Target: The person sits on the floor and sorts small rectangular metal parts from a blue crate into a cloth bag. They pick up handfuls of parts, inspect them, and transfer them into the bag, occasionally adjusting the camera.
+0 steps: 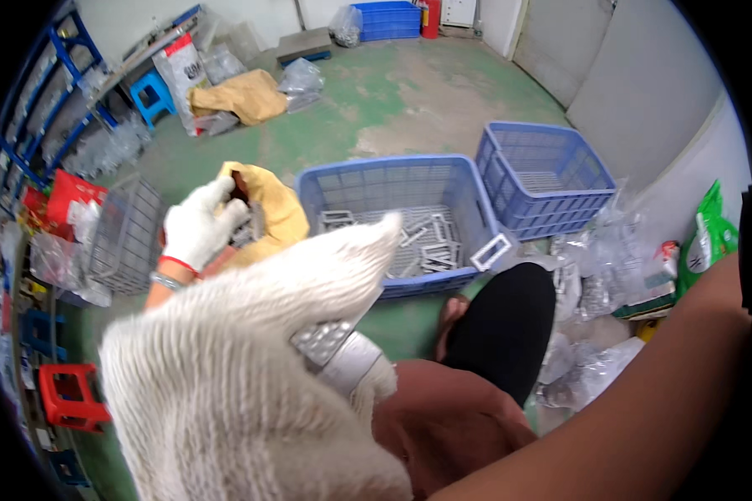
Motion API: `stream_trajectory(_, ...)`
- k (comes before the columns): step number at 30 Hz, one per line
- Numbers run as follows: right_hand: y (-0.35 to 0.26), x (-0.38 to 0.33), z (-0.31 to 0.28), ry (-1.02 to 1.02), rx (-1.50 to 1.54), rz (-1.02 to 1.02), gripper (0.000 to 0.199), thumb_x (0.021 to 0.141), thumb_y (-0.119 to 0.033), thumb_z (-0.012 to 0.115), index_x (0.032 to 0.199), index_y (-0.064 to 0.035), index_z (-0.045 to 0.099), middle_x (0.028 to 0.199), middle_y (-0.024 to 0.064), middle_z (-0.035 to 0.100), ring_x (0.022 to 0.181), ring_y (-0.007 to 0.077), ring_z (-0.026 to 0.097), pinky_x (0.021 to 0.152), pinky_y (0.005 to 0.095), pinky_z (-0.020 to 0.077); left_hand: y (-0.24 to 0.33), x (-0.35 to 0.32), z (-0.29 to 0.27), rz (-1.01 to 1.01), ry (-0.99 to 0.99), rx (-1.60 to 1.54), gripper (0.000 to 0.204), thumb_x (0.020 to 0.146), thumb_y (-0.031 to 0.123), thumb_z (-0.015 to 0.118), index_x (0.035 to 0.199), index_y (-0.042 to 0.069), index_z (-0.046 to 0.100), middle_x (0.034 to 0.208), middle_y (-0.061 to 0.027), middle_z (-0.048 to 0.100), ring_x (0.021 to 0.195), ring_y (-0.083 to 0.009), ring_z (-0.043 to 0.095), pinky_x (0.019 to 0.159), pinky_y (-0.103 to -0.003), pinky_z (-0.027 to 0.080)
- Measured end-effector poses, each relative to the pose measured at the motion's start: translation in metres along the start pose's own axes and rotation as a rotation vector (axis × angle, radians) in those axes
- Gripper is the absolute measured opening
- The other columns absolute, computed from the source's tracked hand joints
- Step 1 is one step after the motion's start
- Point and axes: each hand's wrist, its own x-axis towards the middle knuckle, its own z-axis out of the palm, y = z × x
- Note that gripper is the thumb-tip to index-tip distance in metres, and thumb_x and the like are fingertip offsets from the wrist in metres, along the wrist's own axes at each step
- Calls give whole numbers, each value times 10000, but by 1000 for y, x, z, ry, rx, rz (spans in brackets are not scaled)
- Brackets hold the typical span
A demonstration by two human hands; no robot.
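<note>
From where I stand, the room has a worn green floor (342,125), with a large blue-purple basket (426,287) in front of the seated person and a second basket (556,214) just beyond its right end. A yellow sack (282,200) stands beside the first basket's left end. The right hand (259,376), gloved in white, looms close; I can't tell whether its fingers clamp the grey piece (347,361) showing there. The gloved left hand (196,224) is at the sack's mouth, its grip unclear. Small grey frames (439,250) lie scattered inside the first basket.
</note>
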Motion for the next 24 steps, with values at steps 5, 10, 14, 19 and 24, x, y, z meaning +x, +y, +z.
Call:
stream_trajectory(5, 2, 0, 5, -21, 0, 15, 116, 747, -176, 676, 806, -77, 690, 772, 106, 697, 776, 289, 707, 648, 390, 528, 9, 2, 2, -1, -73, 57, 425, 892, 404, 612, 1218, 133, 626, 1111, -115, 692, 1026, -296, 669, 850, -406, 529)
stream_trajectory(10, -3, 6, 8, -24, -18, 15, 117, 747, -175, 680, 806, -74, 686, 769, 105, 695, 775, 288, 707, 647, 390, 528, 5, -1, 2, -17, -113, 23, 417, 888, 408, 624, 1209, 143, 635, 1104, -105, 699, 997, -300, 679, 826, -413, 539)
stream_trajectory(14, -6, 10, 6, -47, -27, 36, 118, 746, -174, 683, 806, -72, 682, 766, 104, 693, 774, 287, 706, 647, 389, 528, -10, 4, 44, 349, 333, 18, 282, 924, 278, 535, 1188, 201, 597, 873, -90, 696, 700, -298, 675, 602, -434, 514)
stream_trajectory(19, -8, 14, -2, 2, -44, 46, 120, 745, -173, 686, 806, -69, 679, 763, 103, 691, 773, 286, 706, 646, 388, 528, -1, -6, 3, 130, -71, 47, 322, 838, 404, 579, 1037, 164, 660, 1023, -210, 682, 817, -450, 672, 747, -524, 539)
stream_trajectory(24, -5, 10, 6, -50, -41, 154, 123, 745, -173, 690, 805, -67, 675, 760, 101, 689, 772, 284, 705, 645, 388, 528, 35, 1, 7, 155, -95, -105, 254, 892, 378, 595, 978, 141, 625, 880, -124, 682, 840, -335, 673, 715, -435, 522)
